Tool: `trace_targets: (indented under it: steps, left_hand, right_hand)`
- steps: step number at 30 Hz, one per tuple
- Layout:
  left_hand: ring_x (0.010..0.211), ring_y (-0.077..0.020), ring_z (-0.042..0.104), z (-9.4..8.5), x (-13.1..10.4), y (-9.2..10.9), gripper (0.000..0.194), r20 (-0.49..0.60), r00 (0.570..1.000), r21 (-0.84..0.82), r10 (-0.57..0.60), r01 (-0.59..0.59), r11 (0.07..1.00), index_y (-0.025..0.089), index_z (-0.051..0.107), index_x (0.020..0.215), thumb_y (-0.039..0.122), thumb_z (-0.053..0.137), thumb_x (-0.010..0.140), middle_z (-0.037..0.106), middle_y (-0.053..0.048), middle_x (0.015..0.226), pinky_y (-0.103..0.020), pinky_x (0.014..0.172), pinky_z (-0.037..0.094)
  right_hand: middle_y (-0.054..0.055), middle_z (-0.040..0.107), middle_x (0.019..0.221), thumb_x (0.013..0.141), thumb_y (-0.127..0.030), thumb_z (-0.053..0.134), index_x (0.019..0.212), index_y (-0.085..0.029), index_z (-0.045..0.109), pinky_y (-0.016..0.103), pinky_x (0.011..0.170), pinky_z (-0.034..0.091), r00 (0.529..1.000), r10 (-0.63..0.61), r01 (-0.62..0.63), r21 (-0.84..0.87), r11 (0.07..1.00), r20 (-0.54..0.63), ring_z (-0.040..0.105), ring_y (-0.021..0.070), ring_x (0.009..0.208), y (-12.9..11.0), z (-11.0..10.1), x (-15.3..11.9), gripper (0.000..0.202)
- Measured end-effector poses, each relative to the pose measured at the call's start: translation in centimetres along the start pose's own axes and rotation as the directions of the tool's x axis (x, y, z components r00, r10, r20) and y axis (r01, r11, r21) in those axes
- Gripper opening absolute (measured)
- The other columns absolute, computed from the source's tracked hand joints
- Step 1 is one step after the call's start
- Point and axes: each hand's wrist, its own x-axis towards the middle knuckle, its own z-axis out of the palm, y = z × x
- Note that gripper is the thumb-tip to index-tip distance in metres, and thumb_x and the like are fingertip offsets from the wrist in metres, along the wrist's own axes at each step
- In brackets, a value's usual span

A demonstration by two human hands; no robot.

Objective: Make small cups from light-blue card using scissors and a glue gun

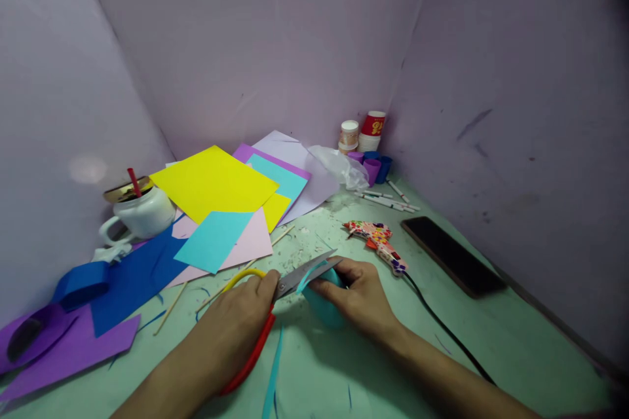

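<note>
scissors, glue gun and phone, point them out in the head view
Scissors [282, 286], head view: on the pivot between blades and handles.
Glue gun [380, 237], head view: on its patterned body.
Phone [452, 255], head view: on its dark screen.

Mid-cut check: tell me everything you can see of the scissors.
The scissors have grey, metal-looking blades joined at a round pivot, with one yellow handle and one red handle, both plastic-looking. The left hand grips them, covering part of the handles. Their blades are parted around light-blue paper held by the right hand, and point toward that hand; whether its fingers touch the tips is unclear.
</note>
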Motion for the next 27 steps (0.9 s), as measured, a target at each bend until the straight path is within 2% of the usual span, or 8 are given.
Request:
trace_targets:
  steps: [6,13,18,21,24,27]
  left_hand:
    - [0.096,-0.0225,0.061,-0.7,0.0,0.3,0.041,0.070,0.997,0.032,-0.029,0.027,0.999,0.020,0.046,0.116,0.005,0.034,0.080,0.062,-0.013,0.105,-0.036,0.082,0.046]
    - [0.093,-0.0231,0.063,0.1,0.1,-0.4,0.033,-0.002,1.000,-0.040,0.008,-0.008,0.999,0.021,0.049,0.114,0.015,0.037,0.084,0.066,-0.011,0.101,-0.035,0.080,0.047]
    - [0.094,-0.0246,0.063,-1.0,0.1,-0.3,0.032,-0.020,1.000,-0.106,0.012,-0.014,0.994,0.022,0.051,0.112,0.018,0.034,0.085,0.068,-0.011,0.102,-0.034,0.078,0.046]
    - [0.092,-0.0279,0.064,-2.2,0.5,-1.4,0.033,-0.070,0.986,-0.037,-0.154,0.152,0.988,0.022,0.051,0.114,0.024,0.033,0.087,0.067,-0.013,0.106,-0.035,0.073,0.046]
    - [0.089,-0.0328,0.064,-2.5,1.1,-3.7,0.039,-0.119,0.930,0.078,-0.347,0.357,0.931,0.018,0.048,0.120,0.027,0.032,0.086,0.067,-0.017,0.101,-0.037,0.066,0.045]
    - [0.092,-0.0343,0.063,-2.2,1.7,-6.1,0.038,-0.127,0.904,0.084,-0.407,0.419,0.904,0.016,0.053,0.115,0.032,0.037,0.084,0.067,-0.018,0.100,-0.036,0.066,0.045]
  right_hand:
    - [-0.001,0.064,0.064,0.066,-0.025,0.068,0.076,-0.014,0.074,0.022,0.056,0.044,0.999,0.048,-0.049,-0.039,0.998,-0.008,0.054,0.0129,0.059,0.0,0.0,0.0,0.016]
    - [-0.001,0.063,0.064,0.064,-0.024,0.068,0.076,-0.015,0.073,0.022,0.054,0.045,0.994,0.110,-0.111,-0.034,0.993,-0.005,0.055,0.0142,0.060,0.0,-0.1,0.3,0.016]
    - [0.000,0.064,0.064,0.061,-0.028,0.073,0.074,-0.015,0.071,0.024,0.054,0.046,0.982,0.187,-0.189,0.039,0.981,0.039,0.056,0.0143,0.059,-0.1,-0.2,0.6,0.019]
    - [0.001,0.065,0.066,0.057,-0.033,0.078,0.074,-0.015,0.068,0.025,0.054,0.047,0.963,0.248,-0.264,0.179,0.948,0.107,0.057,0.0139,0.058,0.1,-0.5,0.9,0.027]
    - [0.001,0.066,0.068,0.055,-0.033,0.081,0.077,-0.015,0.067,0.024,0.055,0.048,0.955,0.246,-0.290,0.338,0.895,0.167,0.057,0.0125,0.059,0.4,-0.6,1.1,0.032]
    - [0.001,0.065,0.068,0.055,-0.032,0.082,0.078,-0.014,0.067,0.023,0.055,0.047,0.950,0.229,-0.301,0.424,0.854,0.212,0.057,0.0119,0.059,0.5,-0.5,1.1,0.032]
